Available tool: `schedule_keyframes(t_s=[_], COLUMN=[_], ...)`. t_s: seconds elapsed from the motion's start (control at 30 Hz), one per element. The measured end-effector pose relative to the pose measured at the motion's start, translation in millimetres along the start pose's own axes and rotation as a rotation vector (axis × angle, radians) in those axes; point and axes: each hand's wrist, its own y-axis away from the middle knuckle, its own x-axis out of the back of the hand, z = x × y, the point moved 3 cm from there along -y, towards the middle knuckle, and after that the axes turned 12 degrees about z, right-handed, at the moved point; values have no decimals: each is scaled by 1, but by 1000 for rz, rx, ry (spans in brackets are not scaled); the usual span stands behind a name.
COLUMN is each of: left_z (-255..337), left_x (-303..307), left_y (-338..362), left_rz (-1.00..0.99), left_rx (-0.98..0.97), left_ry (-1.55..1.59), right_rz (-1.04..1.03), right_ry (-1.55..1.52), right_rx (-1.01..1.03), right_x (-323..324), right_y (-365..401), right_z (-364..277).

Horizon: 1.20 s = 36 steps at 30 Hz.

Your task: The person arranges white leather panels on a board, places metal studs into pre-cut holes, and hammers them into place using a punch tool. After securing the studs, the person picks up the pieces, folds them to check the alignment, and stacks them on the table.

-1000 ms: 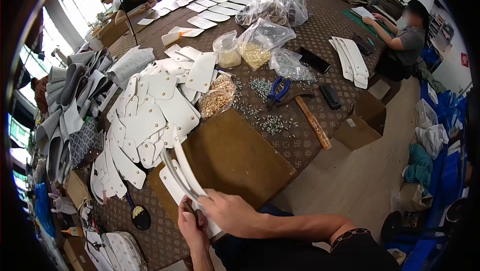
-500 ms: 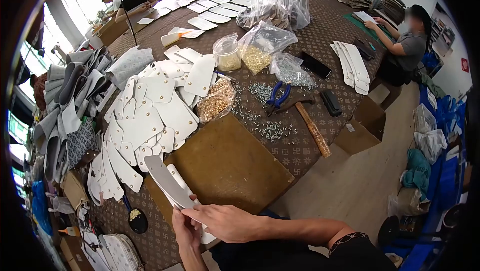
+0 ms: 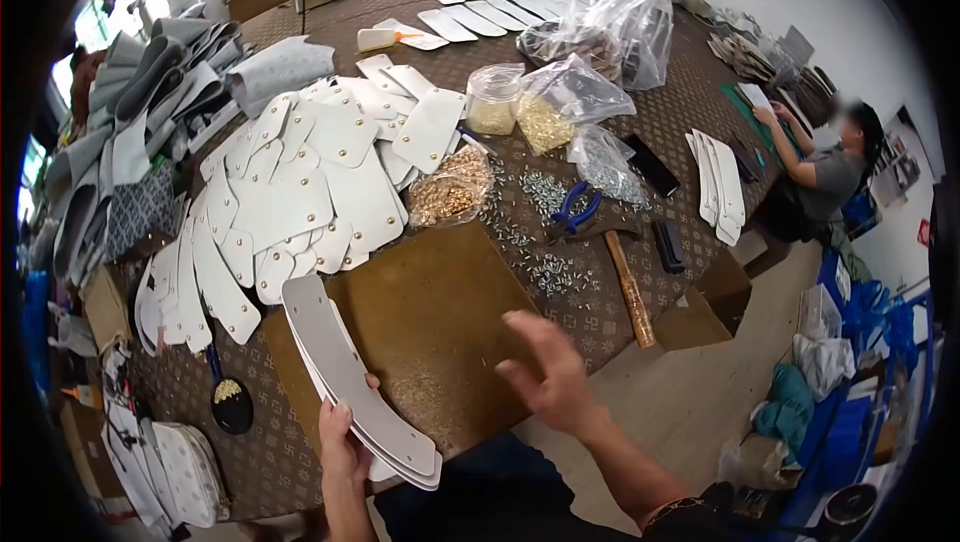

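Head view: clamping the left hand (image 3: 343,447) around a stack of curved white strips (image 3: 345,372) lying over the brown board's (image 3: 440,312) near-left edge; hovering the right hand (image 3: 545,374) wide open, empty, above the board's near-right corner. Leaving bare board between the 2 hands, hammer (image 3: 630,290) and loose screws (image 3: 555,272) lying just past its right edge. Blurring the right fingers; hiding the left fingers beneath the stack.

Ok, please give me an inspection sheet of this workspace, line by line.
Surface: table with patterned brown cloth; brown board in front.
Job's things: stack of curved white strips, over the board's left edge.
Clutter: white cut pieces, bag of gold studs, pliers, hammer.
Fingers: left hand grips the strips; right hand open, above the board.
Cables: nothing seen.
Surroundings: a person seated at the table's far side.
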Motion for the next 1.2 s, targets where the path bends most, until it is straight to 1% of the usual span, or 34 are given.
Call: schedule_keyframes(t_s=[0.07, 0.13, 0.17, 0.2, 0.27, 0.33, 0.4, 0.47, 0.53, 0.6, 0.63, 0.7, 0.73, 0.77, 0.83, 0.87, 0.9, 0.97, 1.03, 1.1, 1.13, 1.17, 1.2], left_z=[-2, -1, 0, 0, 0, -3, -3, -2, -2, 1, 2, -3, -4, -5, -9, -11, -14, -21, -21, -15, -16, -13, -14], left_x=[3, 1, 0, -1, 0, 4, 6, 6, 8, 6, 4, 4, 5, 4, 9, 17, 20, 30, 31, 17, 7, 5, 7], left_y=[0, -1, -1, -1, -2, -3, -2, -2, -2, 1, 2, 1, -1, -2, -3, -5, -7, -13, -13, -9, -7, -10, -10], left_rz=[5, -43, -43, -45, -47, -48, -53, -54, -43, -39, -36, -17, 4, -18, 34, -57, -79, -14, -45, -35, 125, 101, 77], left_rx=[9, -2, -6, -2, -1, 1, 6, 11, -4, 17, 43, 31, 20, 19, 24, 6, -2, -4, -11, 2, 26, 20, 30], left_ry=[47, 77, 86, 85, 83, 90, 92, 100, -38, 26, 83, 87, 89, 77, 81, -44, -59, -52, -75, 28, 82, 66, 80], right_rz=[174, 148, 88, 88, -46, -65, -140, -143, -151, -175, -172, -197, -179, -177, -146, -135, -125, -67, 24, 75, 79, 147, 162], right_ry=[313, 562, 552, 554, 636, 600, 559, 526, 496, 394, 396, 368, 372, 366, 370, 370, 368, 343, 277, 286, 298, 298, 301], right_rx=[-56, -68, -115, -109, 29, 78, 160, 198, 238, 276, 278, 299, 292, 314, 330, 340, 350, 348, 353, 334, 322, 372, 365], right_x=[33, 48, 48, 46, 35, 27, 18, 12, 6, 1, -2, -9, -13, -19, -30, -38, -44, -51, -62, -70, -73, -75, -70], right_y=[2, 5, 9, 5, -3, -17, -31, -46, -60, -72, -79, -91, -97, -103, -116, -123, -130, -143, -157, -168, -172, -175, -176], right_z=[43, 68, 81, 82, 81, 84, 87, 89, 92, 95, 97, 102, 105, 110, 122, 129, 131, 126, 130, 135, 139, 141, 137])
